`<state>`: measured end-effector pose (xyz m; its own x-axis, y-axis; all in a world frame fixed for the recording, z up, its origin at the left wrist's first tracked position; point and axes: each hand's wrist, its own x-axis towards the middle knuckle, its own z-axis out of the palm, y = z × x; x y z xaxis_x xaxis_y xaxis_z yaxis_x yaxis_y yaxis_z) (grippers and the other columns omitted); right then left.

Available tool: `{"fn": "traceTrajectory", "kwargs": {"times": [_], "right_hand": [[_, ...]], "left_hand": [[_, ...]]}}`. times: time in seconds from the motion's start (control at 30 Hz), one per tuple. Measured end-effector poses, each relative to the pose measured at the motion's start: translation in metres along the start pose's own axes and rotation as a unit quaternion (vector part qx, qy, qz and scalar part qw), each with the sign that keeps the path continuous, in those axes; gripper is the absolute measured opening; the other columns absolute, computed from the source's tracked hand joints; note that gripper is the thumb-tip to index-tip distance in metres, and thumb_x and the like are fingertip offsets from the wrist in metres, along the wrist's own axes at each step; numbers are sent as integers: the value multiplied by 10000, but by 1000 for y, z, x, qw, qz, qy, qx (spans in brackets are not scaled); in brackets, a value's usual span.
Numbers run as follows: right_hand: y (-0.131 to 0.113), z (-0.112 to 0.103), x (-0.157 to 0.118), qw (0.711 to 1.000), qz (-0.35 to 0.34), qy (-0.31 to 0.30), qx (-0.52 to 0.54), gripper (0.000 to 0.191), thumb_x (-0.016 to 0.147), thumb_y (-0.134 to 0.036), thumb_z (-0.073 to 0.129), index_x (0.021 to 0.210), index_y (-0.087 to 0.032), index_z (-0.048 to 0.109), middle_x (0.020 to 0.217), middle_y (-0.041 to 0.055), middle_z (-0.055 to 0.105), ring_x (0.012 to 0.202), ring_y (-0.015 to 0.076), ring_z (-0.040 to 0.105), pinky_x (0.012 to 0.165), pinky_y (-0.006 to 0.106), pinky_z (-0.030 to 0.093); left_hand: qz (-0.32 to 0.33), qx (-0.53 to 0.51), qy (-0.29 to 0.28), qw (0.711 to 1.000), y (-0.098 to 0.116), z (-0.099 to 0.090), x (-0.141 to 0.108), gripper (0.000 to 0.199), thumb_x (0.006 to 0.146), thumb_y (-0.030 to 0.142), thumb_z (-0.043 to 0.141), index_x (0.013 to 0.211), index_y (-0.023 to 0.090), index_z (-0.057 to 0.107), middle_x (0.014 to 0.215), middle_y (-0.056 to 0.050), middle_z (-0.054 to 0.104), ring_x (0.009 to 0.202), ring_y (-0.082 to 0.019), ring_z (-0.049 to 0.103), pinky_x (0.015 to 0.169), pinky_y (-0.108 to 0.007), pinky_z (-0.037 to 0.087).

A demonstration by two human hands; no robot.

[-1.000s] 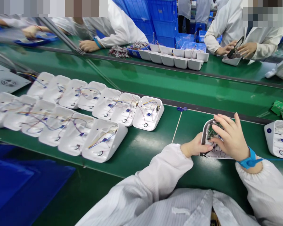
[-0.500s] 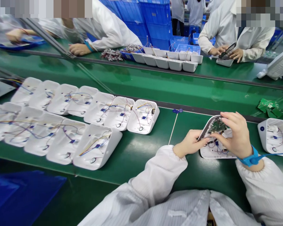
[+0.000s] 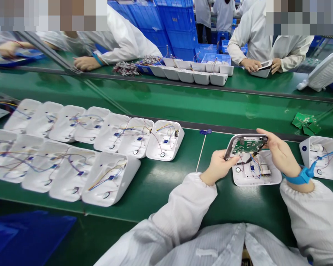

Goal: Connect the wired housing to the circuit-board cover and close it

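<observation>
My left hand (image 3: 220,165) grips the left edge of a dark-rimmed cover panel with a green circuit board (image 3: 247,145) on its inner side. At the panel's right end, my right hand (image 3: 280,151) has its fingers around the edge, partly hidden behind it. The panel is tilted up over the back of an open white plastic housing (image 3: 274,178) standing on the green bench. Inside that housing are wires, a small blue connector (image 3: 252,168) and a round black-and-white part (image 3: 238,170). A blue wrist strap (image 3: 299,178) circles my right wrist.
Two rows of similar white housings (image 3: 111,192) with wires stand at left. Another housing (image 3: 320,171) is at right. Green circuit boards (image 3: 305,123) lie beyond the dark rail. Across the bench, co-workers handle parts near white housings (image 3: 218,79) and stacked blue crates (image 3: 180,33).
The panel has turned so its board side shows more plainly. My right hand has moved from over the board to the panel's right edge, uncovering the housing's inside.
</observation>
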<state>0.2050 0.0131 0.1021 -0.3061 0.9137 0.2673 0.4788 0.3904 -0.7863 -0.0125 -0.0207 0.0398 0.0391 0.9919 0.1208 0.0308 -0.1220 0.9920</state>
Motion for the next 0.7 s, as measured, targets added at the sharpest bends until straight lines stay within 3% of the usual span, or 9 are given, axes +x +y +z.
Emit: {"fn": "traceTrajectory", "kwargs": {"times": [0.1, 0.17, 0.23, 0.3, 0.37, 0.47, 0.53, 0.63, 0.7], "right_hand": [[-3, -1, 0, 995, -13, -91, 41, 494, 904, -594, 543, 1188, -199, 628, 1103, 98, 714, 966, 269, 688, 835, 416, 573], [-7, 0, -1, 996, -18, -86, 14, 391, 832, -514, 679, 1068, -203, 660, 982, 72, 731, 884, 254, 694, 783, 385, 576], [-11, 1, -1, 997, -56, -54, -18, 237, 869, -420, 636, 970, -212, 685, 922, 58, 734, 847, 231, 691, 771, 368, 565], [-13, 3, 0, 988, -138, -43, -57, 217, 927, -323, 513, 940, -229, 708, 937, 55, 740, 887, 216, 687, 813, 375, 543], [-13, 5, 1, 966, -223, -39, -126, 295, 950, -224, 427, 966, -249, 721, 966, 51, 746, 929, 206, 675, 834, 385, 510], [-14, 10, 1, 924, -287, -44, -249, 321, 976, -158, 419, 1031, -278, 713, 1000, 34, 746, 937, 210, 645, 798, 396, 458], [-18, 17, -2, 907, -294, -68, -293, 286, 993, -176, 439, 1049, -279, 701, 1012, 32, 740, 944, 221, 626, 781, 406, 436], [-30, 29, -9, 890, -298, -120, -323, 282, 1004, -194, 430, 1000, -248, 707, 981, 45, 736, 914, 231, 618, 754, 416, 430], [-37, 32, -10, 873, -315, -142, -344, 320, 1007, -172, 400, 972, -238, 711, 967, 41, 738, 915, 229, 621, 762, 417, 437]], "left_hand": [[5, 4, -2, 1000, 0, -1, 1, 312, 734, 404, 771, 634, 116, 702, 635, -44, 674, 628, -182, 623, 597, -292, 501], [41, 4, -23, 999, 1, -3, 4, 262, 755, 376, 759, 686, 126, 729, 694, -55, 711, 675, -203, 660, 647, -318, 533], [105, 4, -65, 992, 1, -10, 11, 187, 784, 312, 732, 880, 154, 765, 935, -90, 757, 897, -249, 699, 836, -383, 553], [154, 5, -117, 981, -2, -20, 20, 382, 785, 250, 718, 1163, 206, 700, 1295, -117, 651, 1233, -286, 584, 1067, -448, 446], [150, -23, -151, 977, -6, -31, 27, 557, 794, 259, 694, 1339, 245, 575, 1503, -112, 461, 1411, -299, 403, 1160, -476, 339], [110, -75, -176, 975, -12, -39, 29, 552, 870, 376, 577, 1403, 257, 503, 1541, -94, 409, 1442, -320, 346, 1188, -511, 283], [96, -15, -204, 974, -11, -35, 23, 572, 889, 448, 541, 1417, 235, 487, 1529, -106, 424, 1440, -342, 339, 1205, -545, 221], [80, 133, -225, 962, -3, -20, 11, 927, 741, 512, 734, 1507, 192, 322, 1578, -167, 310, 1474, -401, 219, 1199, -593, 172], [83, 168, -220, 957, 2, -11, 5, 1120, 666, 458, 805, 1548, 192, 167, 1582, -190, 268, 1470, -403, 210, 1188, -588, 203]]}}
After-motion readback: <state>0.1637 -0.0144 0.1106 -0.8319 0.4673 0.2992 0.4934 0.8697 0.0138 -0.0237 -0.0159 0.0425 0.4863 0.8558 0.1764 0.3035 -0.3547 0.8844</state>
